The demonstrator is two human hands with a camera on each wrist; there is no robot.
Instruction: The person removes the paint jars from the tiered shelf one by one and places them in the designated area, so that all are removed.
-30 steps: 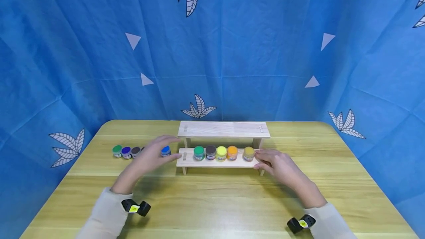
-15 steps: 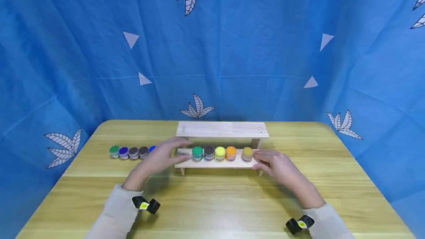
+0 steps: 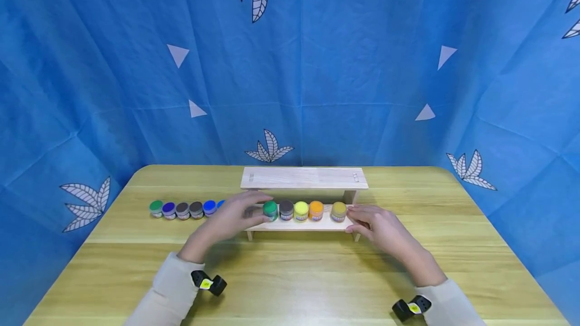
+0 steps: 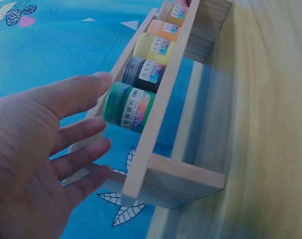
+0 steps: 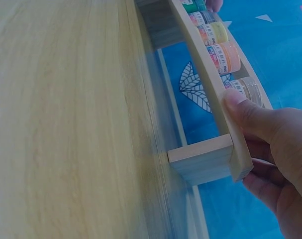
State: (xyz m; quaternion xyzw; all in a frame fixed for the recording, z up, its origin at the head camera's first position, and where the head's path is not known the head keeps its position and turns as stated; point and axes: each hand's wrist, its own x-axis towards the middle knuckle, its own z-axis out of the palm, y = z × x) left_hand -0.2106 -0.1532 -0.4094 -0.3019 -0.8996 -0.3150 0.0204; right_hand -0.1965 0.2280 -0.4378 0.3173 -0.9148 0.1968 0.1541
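1. My left hand [image 3: 235, 215] is spread wide around the green paint jar [image 3: 270, 209] on the wooden rack's [image 3: 303, 177] lower shelf [image 3: 327, 218]; whether fingertips touch, I can't quite tell.
2. My right hand [image 3: 385, 230] grips the lower shelf's right end, beside the ochre jar [image 3: 338, 211].

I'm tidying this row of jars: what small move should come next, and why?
Probably the right hand should nudge the mustard-yellow round jar leftward along the pale wooden lower shelf: it alone stands apart, with a gap before the orange round jar. The right hand is beside it, and the left hand, at the green round jar, could brace the row's other end.
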